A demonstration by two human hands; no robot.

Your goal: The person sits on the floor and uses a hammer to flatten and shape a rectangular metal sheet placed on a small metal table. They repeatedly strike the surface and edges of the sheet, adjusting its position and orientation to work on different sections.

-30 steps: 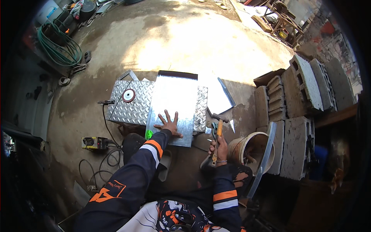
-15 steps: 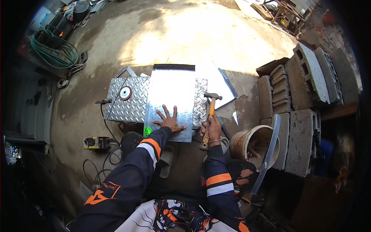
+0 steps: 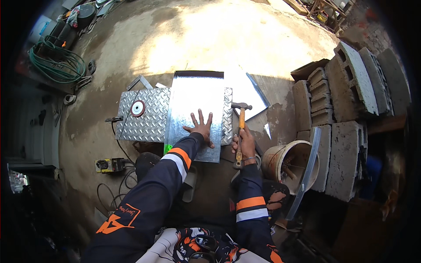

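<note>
In the head view, the galvanized sheet-metal piece point(image 3: 193, 98) lies across the checker-plate surface point(image 3: 151, 120), right of its middle, and both its near end and its far end reach past the edges. The left hand point(image 3: 202, 130) is flat on the near part of this piece, fingers spread wide, gripping nothing. The right hand point(image 3: 246, 144) is closed around the handle of a claw hammer point(image 3: 241, 120), whose head is just beside the right edge of the surface; whether it touches there, I cannot tell. In my judgement, the sheet could slide or tip, because only one open palm bears on it and its near end has no support below. If the hammer were swung toward the sheet, a poor aim could hit the spread fingers. The bare skin could also be cut by a thin edge. An abrasive disc point(image 3: 137, 108) lies loose at the left, and vibration could shift it.
</note>
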